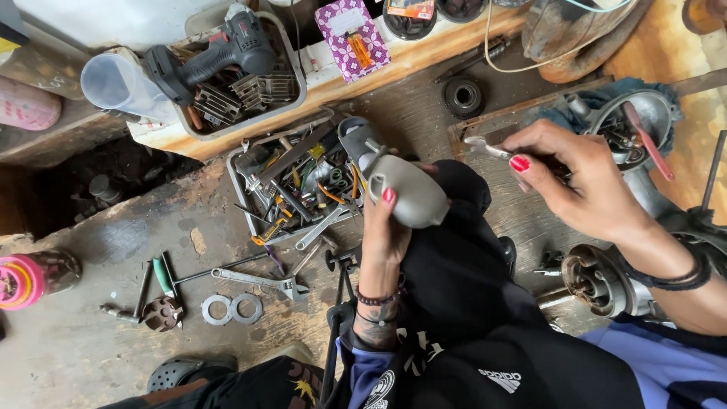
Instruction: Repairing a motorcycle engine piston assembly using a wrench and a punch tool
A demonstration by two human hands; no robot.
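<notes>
The black-clad knee [454, 288] occupies the near centre of the view, directly below both hands. The left hand [382, 227] rests against this knee, fingers wrapped and clamped on a grey metal housing [405, 189]; the thumb lies across the housing's near face. The housing sits just above the knee, tilted, its darker end pointing toward the tool tray [250, 220].

The right hand [575, 178] is held to the right of the housing, well apart from it. Its thumb and fingers are pinched together on a small metal wrench [485, 148], whose open end projects to the left over the dark wooden board [424, 113]. A black band encircles the right wrist.

The tool tray holds a dense jumble of screwdrivers, pliers and spanners. A second tray [291, 98] behind it holds a cordless drill [219, 53]. On the concrete floor [76, 348] to the left lie an adjustable wrench [257, 280], two flat washers [231, 308] touching each other, and a green-handled screwdriver [163, 276]. A round engine part [598, 276] lies below the right forearm.
</notes>
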